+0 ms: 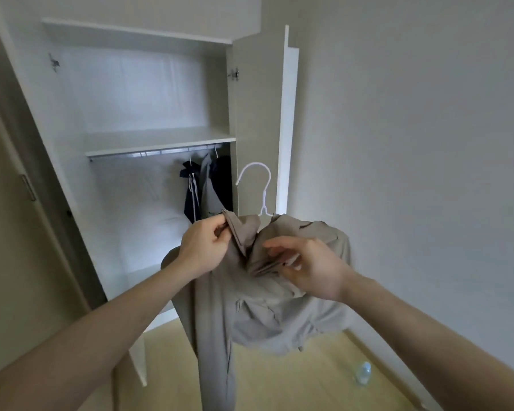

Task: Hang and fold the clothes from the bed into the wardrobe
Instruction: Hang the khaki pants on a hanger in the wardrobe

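The left hand (204, 247) has its fingers (220, 229) curled tight, thumb against forefinger, pinching the collar edge of a beige cotton shirt (250, 310). The right hand (312, 268) is looser: its fingers (279, 247) are partly bent and slightly apart, tips resting on the folded fabric near the shirt's neck opening, the thumb below them against the cloth. Whether they truly pinch the fabric or merely touch it cannot be told.

Between and just above the two sets of fingers rises a thin white wire hanger (261, 188), its hook upright and its shoulders hidden under the shirt. The shirt is draped on this hanger, bunched around the right fingers, with a long sleeve or panel hanging straight down below the left fingers toward the pale wooden floor (309, 381).

Beyond the left fingers stands the open white wardrobe (149, 137), with a shelf, and a metal rail (149, 154) beneath it. On the rail's right end, just behind the left fingers, hang dark navy and grey garments (205, 188). The wardrobe door (255, 114) stands open behind the hanger hook. Below and to the right of the right fingers, a clear plastic bottle (363, 372) lies on the floor near the plain grey wall (413, 143).
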`<state>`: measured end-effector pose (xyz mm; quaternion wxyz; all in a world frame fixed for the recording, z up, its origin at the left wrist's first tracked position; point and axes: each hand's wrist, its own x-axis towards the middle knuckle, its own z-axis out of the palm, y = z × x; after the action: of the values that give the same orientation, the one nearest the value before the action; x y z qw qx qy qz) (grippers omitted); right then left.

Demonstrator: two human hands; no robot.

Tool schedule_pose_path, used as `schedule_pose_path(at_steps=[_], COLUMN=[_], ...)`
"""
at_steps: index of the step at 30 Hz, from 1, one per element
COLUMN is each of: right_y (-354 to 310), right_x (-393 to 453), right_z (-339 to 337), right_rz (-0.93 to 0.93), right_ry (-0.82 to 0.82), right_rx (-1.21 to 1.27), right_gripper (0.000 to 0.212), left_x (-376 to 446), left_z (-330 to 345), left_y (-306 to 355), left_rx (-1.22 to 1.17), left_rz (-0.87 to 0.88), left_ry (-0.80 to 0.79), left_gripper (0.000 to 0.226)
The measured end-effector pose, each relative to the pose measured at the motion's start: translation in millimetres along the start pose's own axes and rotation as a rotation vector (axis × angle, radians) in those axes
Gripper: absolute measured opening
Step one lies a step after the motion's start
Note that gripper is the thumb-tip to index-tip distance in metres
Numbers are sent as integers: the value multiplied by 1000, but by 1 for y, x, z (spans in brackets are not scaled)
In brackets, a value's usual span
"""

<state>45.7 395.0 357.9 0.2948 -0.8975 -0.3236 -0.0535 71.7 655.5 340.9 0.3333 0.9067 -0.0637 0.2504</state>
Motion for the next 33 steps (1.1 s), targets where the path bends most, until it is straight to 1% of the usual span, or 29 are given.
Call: schedule_pose_path(at_steps=[2,3,4,5,7,9,10,12,13,16,21,25,28,31,33], right_y=[10,17,26,36,58,80,89,107,113,129,150,160,164,172,178], right_x=[17,27,37,47,66,82,91,111,121,158,229,283,320,347,362], right_z=[-10,-17,-23,-27,-28,-21,-16,-6,-1,10,11,14,23,41,56], right_rz=[-10,2,31,76,173,216,206,159,129,55,-27,-91,-112,-80,-43], right_ry=[233,320,353,328,174,58,35,29,30,21,-62,-182,-243,-226,-187], right_rx=[12,-11,-47,-89,-163,-99,-59,-1,42,162,223,236,278,338,377], right_gripper=[46,43,41,41,35,13,13,27,30,32,38,37,36,26,24], left_x=[8,11,15,20,29,38,44,56,63,88,135,172,196,215,229], left_z=[-10,-14,-18,-22,-26,-27,-26,-20,-18,-9,13,29,36,37,36], left_y=[-16,-23,-30,-36,-49,-61,-68,-83,-90,-110,-130,-136,-142,-154,-168], left_rx=[-4,-8,-12,-19,-48,-68,-64,-52,-55,-80,-136,-183,-198,-144,5], left_rz=[-4,-13,-26,-40,-63,-81,-89,-108,-119,-158,-201,-203,-215,-257,-262], left_ry=[21,29,36,38,28,18,16,12,8,-13,-19,-16,-17,-52,-63], left_gripper=[8,9,9,10,13,15,14,14,15,21,26,23,28,31,31])
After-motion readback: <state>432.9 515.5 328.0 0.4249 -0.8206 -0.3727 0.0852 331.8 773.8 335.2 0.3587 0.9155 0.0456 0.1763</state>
